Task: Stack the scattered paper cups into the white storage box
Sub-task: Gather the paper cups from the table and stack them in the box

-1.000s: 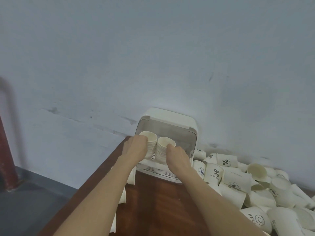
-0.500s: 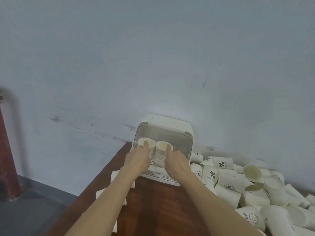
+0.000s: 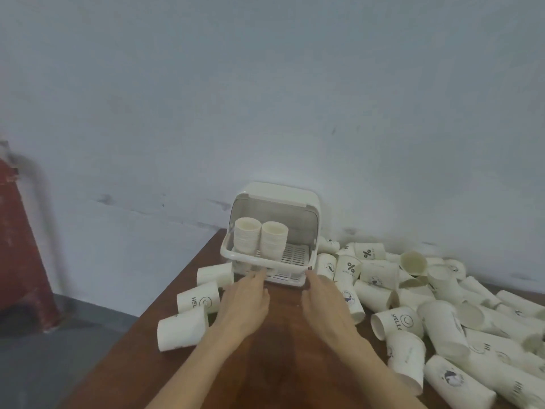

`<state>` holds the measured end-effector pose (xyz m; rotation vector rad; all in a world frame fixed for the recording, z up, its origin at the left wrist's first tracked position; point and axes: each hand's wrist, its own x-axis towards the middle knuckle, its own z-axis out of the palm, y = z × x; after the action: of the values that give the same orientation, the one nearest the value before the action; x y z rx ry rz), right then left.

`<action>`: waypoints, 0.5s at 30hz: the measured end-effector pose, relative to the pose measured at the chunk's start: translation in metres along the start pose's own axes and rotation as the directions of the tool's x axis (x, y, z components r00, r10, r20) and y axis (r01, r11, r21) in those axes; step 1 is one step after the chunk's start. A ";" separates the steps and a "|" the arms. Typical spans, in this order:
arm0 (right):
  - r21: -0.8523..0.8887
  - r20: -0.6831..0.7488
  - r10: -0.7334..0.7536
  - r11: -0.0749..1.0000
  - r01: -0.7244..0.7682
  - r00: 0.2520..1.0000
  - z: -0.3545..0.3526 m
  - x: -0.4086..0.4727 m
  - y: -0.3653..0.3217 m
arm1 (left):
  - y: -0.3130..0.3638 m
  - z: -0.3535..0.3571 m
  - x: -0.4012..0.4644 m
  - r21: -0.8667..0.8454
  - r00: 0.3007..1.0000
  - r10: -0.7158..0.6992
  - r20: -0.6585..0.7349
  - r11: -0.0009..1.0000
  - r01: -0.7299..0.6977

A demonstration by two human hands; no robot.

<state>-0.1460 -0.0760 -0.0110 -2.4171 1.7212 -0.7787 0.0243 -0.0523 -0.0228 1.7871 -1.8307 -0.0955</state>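
Both hands (image 3: 246, 299) withdrawn, cup stacks (image 3: 261, 242) just beyond fingertips

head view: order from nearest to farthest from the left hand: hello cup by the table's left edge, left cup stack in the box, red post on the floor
From the left hand:
1. hello cup, just to its left on the table.
2. left cup stack, ahead inside the white storage box.
3. red post, far left on the floor.

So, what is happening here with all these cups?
A person is filling a white storage box with paper cups. Two stacks of cups stand upright inside, on its left side. Both hands, the left hand and the right hand, lie open on the table before the box, holding nothing. Many loose cups lie scattered, mostly to the right.
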 end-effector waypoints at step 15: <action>0.033 0.010 -0.045 0.998 0.044 0.999 0.002 -0.063 -0.012 | -0.018 -0.043 -0.070 0.641 0.982 -0.116 0.150 0.768 -0.007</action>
<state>-0.1502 -0.0155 -0.0317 -2.4417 1.6431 -0.7903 0.0552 0.0260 -0.0185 2.3578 -2.1021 0.4144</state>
